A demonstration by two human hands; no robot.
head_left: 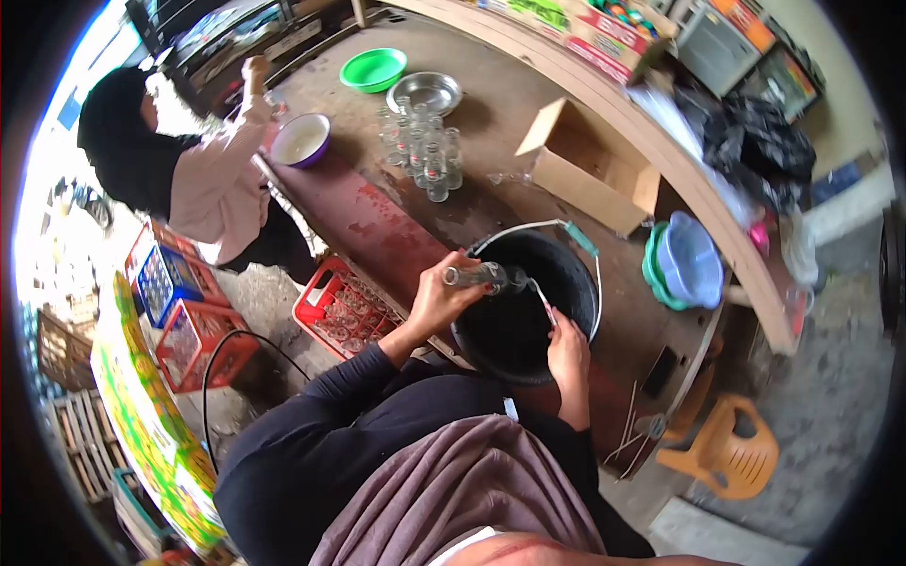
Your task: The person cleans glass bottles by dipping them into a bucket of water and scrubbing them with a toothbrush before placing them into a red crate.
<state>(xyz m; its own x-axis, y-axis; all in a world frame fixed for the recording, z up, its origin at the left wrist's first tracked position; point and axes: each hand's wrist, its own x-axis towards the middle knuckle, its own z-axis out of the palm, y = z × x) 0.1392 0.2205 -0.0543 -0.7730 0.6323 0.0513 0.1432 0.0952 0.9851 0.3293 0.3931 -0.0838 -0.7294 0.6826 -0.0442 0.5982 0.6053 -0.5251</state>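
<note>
My left hand [440, 300] is closed around a clear glass bottle [464, 276], which lies tilted over the rim of a black bucket [491, 354]. The bottle's mouth points left and its base is toward the middle of the bucket. In my right hand [568, 357] is a slim brush [545, 300] with a white and reddish handle. Its far end reaches up beside the bottle's base, too small to make out clearly. The bucket stands on the table near my body, its wire handle with a green grip resting at the far right rim. Its inside is dark.
Several glass bottles [434, 160] stand on the table [377, 203], near a metal basin [444, 92], a green basin [373, 70] and a purple-rimmed bowl [302, 141]. A cardboard box [599, 193] and blue basin [694, 259] lie right. Left are a person [212, 184] and a red crate [316, 307].
</note>
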